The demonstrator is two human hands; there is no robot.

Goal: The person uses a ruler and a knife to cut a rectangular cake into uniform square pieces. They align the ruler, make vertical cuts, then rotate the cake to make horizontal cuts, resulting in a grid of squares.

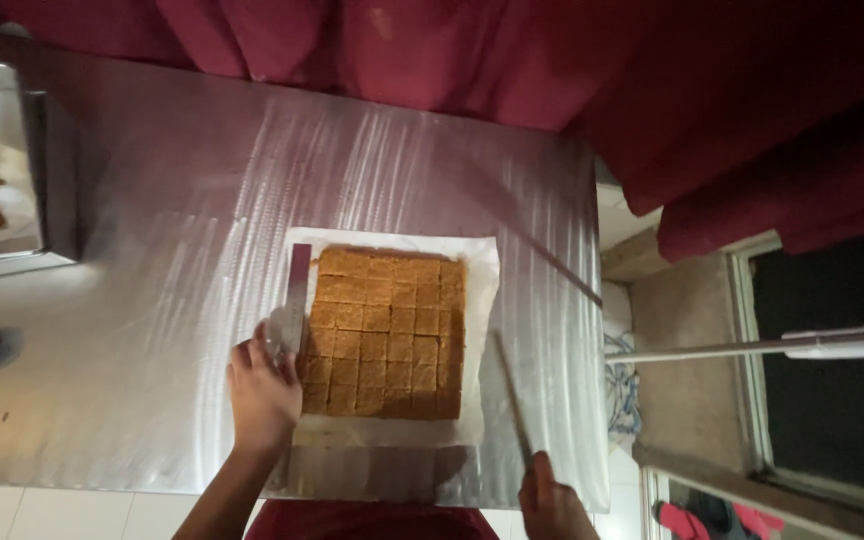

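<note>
Overhead view of a steel table (152, 300) bearing a brown slab (389, 334), scored into small squares, on white paper (482, 270) near the table's front edge. The left hand (262, 392) lies with fingers spread on a metal ruler (295, 300) laid along the slab's left side. The right hand (552, 500) is closed on a long knife (512, 400), blade angled toward the slab's right edge. The cut squares probably crumble easily and are best lifted from beneath or moved by the paper's edges.
</note>
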